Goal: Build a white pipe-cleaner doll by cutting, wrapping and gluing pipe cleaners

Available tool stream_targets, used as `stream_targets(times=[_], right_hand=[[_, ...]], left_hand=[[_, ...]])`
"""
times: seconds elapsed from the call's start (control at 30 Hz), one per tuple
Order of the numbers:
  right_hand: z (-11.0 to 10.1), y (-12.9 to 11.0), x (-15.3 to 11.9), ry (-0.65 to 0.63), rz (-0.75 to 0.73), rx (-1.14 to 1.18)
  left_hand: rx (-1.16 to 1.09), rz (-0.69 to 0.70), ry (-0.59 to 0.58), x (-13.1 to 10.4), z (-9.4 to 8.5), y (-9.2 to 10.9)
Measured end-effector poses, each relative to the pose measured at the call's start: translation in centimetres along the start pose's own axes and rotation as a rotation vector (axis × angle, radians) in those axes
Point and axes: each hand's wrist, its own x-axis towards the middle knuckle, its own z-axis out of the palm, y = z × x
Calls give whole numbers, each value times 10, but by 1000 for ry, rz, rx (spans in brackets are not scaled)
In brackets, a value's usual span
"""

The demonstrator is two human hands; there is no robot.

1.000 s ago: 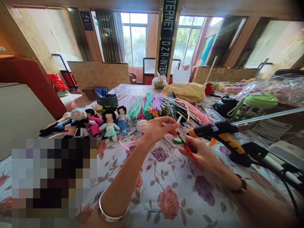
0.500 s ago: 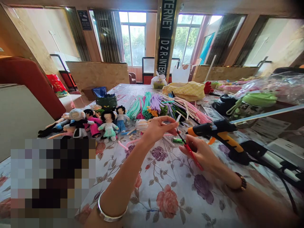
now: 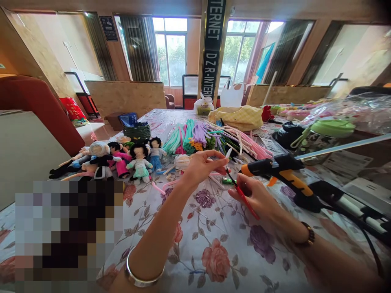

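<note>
My left hand (image 3: 203, 167) pinches a small white strip (image 3: 229, 152) between thumb and fingertips; its white end sticks up past them. Red-handled scissors (image 3: 247, 202) are in my right hand (image 3: 261, 197), their dark blades pointing up toward the left fingertips. Whether the blades touch the strip is too small to tell. Just right of the scissors stands a black and orange glue gun (image 3: 285, 175) with a long clear glue stick in its back. A small green item (image 3: 227, 181) lies on the table behind the blades.
Several yarn dolls (image 3: 140, 165) sit at the left by a dark green basket (image 3: 137, 130). Fuzzy stems (image 3: 200, 132) in many colours lie behind my hands, near a yellow checked pouch (image 3: 236, 117). A green-lidded jar (image 3: 331, 128) stands at right, on the flowered tablecloth (image 3: 195, 240).
The scissors and my right hand have shifted slightly left. My left hand keeps its pinch on the white strip, almost unmoved.
</note>
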Motion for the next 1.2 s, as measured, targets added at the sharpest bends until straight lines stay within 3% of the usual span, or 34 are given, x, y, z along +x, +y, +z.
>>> stream_targets(times=[0.67,1.2], right_hand=[[-1,-7,0,44,38,5],[1,-2,0,8,41,48]], left_hand=[[40,42,-10,2,-1,-2],[60,34,2,3,-1,-5]])
